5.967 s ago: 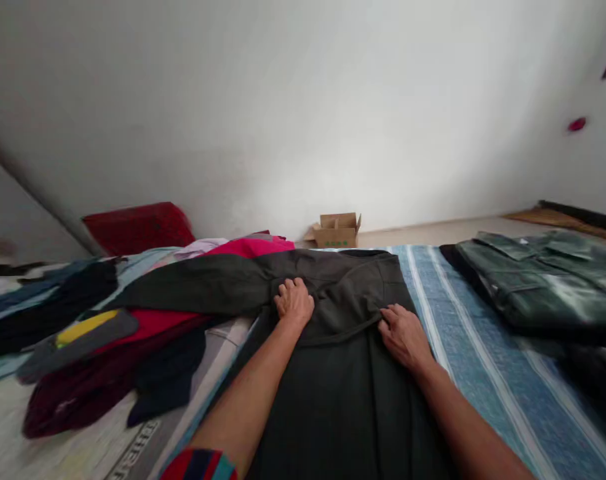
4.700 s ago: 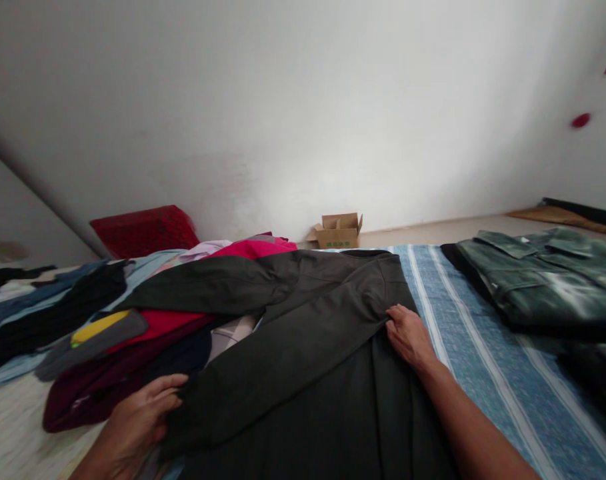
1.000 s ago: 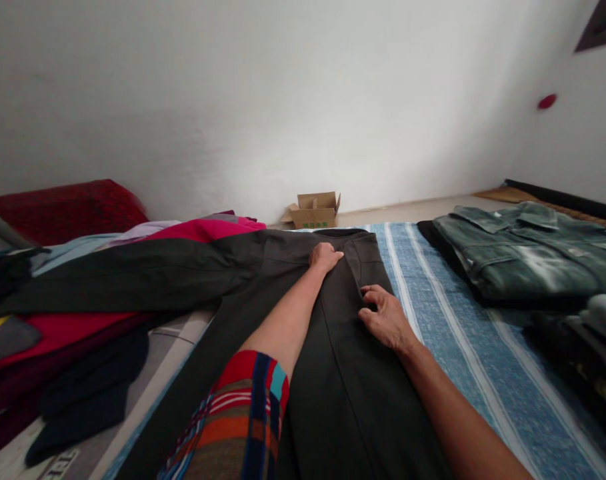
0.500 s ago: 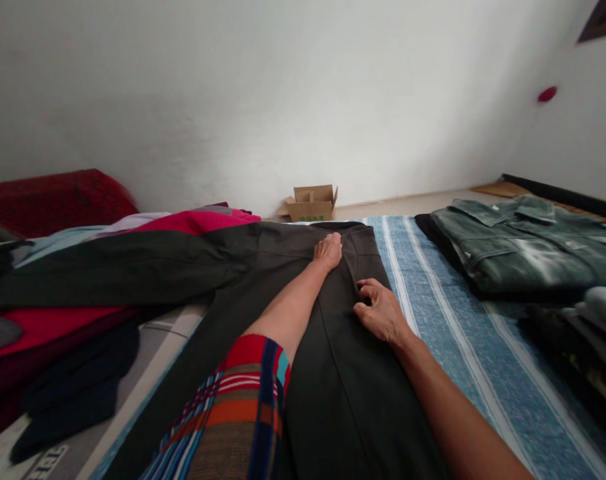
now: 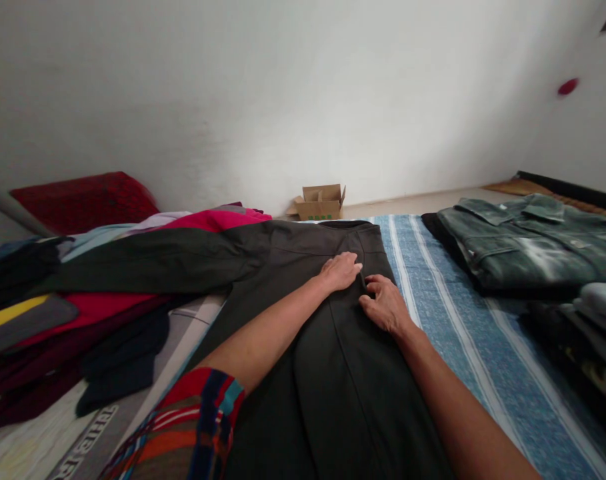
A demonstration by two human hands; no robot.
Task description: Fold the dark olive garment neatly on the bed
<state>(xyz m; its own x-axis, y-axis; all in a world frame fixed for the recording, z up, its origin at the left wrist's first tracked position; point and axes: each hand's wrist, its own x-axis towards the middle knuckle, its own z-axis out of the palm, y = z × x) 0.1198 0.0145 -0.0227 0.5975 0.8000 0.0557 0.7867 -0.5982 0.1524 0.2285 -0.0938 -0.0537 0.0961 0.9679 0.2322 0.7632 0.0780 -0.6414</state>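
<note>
A dark grey jacket [image 5: 277, 300] lies spread out with its collar end away from me and one sleeve [image 5: 183, 260] stretched to the left. On its front, near the collar, my left hand [image 5: 341, 271] is closed at the raised front edge, fingertips on the cloth. Just right of it and a little closer to me, my right hand [image 5: 385, 303] has its thumb and curled fingers on the same edge. Part of the jacket is hidden under my left forearm.
A blue-and-white striped cloth [image 5: 433, 280] lies beneath. To the right are a folded green denim jacket [image 5: 527, 240] and a stack of folded clothes [image 5: 593, 333]. Loose garments, including a pink one [image 5: 203, 219], lie left. An open cardboard box [image 5: 323, 202] stands by the wall.
My left hand has come down from near the collar and to the right, nearer my right hand. My right hand stays at the front edge. The view has shifted slightly left.
</note>
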